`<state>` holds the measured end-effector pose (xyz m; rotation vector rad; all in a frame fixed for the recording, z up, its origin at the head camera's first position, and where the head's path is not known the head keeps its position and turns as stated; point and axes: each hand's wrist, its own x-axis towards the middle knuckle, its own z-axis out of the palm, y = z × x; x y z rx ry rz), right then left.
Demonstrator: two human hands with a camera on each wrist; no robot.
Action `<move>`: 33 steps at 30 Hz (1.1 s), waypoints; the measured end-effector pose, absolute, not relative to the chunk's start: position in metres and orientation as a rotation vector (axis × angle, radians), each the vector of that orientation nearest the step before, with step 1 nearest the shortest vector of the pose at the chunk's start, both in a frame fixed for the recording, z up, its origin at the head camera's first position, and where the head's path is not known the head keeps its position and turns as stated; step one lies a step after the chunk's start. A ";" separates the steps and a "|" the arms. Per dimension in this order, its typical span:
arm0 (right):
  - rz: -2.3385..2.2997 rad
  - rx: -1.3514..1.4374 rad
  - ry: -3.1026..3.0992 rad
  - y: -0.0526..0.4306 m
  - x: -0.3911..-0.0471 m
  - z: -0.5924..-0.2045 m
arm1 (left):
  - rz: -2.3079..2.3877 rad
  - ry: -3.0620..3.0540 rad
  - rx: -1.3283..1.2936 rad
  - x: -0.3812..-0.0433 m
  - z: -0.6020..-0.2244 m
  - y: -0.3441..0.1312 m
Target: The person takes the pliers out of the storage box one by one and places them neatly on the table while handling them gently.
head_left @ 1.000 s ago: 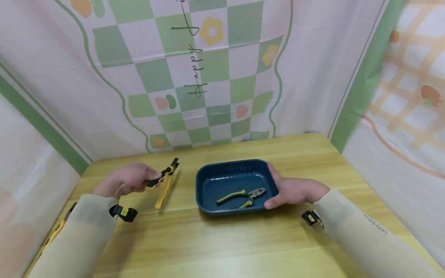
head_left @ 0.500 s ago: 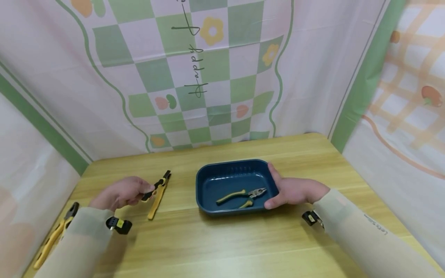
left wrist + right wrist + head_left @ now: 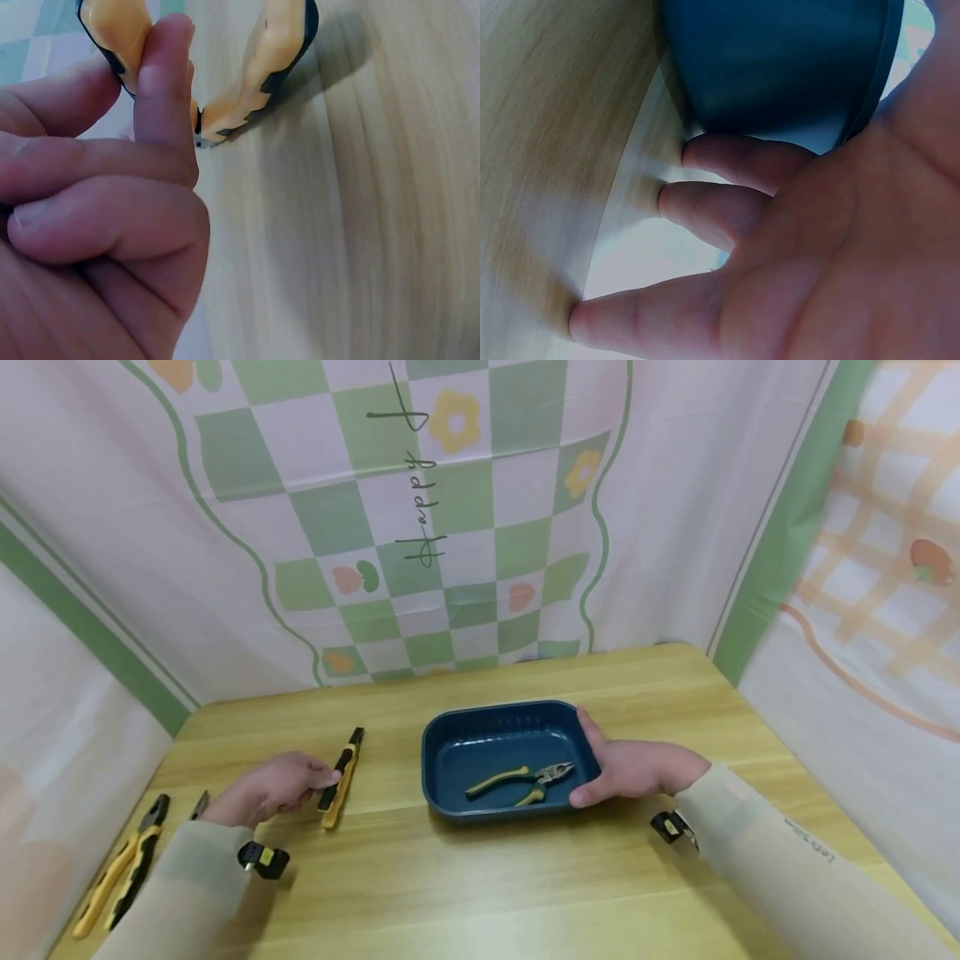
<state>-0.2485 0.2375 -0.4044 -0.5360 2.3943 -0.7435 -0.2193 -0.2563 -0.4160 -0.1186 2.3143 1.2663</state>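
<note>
My left hand (image 3: 281,787) pinches one handle of a pair of yellow-and-black pliers (image 3: 343,783) between thumb and index finger, left of the tray. Their head points away from me. In the left wrist view the handles (image 3: 262,64) stand spread apart; whether the pliers touch the table cannot be told. Against the right end of a dark blue tray (image 3: 480,756) rests my right hand (image 3: 637,768), its thumb and a finger at the corners. Other fingers (image 3: 712,210) reach down straight to the tabletop beside the tray wall. Pliers with green-and-yellow handles (image 3: 498,781) lie in the tray.
Another pair of yellow-and-black pliers (image 3: 112,878) lies at the table's left edge. Beside it a dark tool tip (image 3: 200,806) shows, the rest hidden by my left arm. Patterned cloth (image 3: 465,552) walls in the back and sides of the wooden table (image 3: 480,885).
My left hand has moved left and nearer to me with the pliers, whose handles now look closer together from above. The tools at the left edge have come into fuller view. The right hand stays.
</note>
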 end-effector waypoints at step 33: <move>-0.752 -0.563 2.379 0.237 -0.248 -0.400 | 0.187 2.886 -0.162 -0.180 -0.406 -0.183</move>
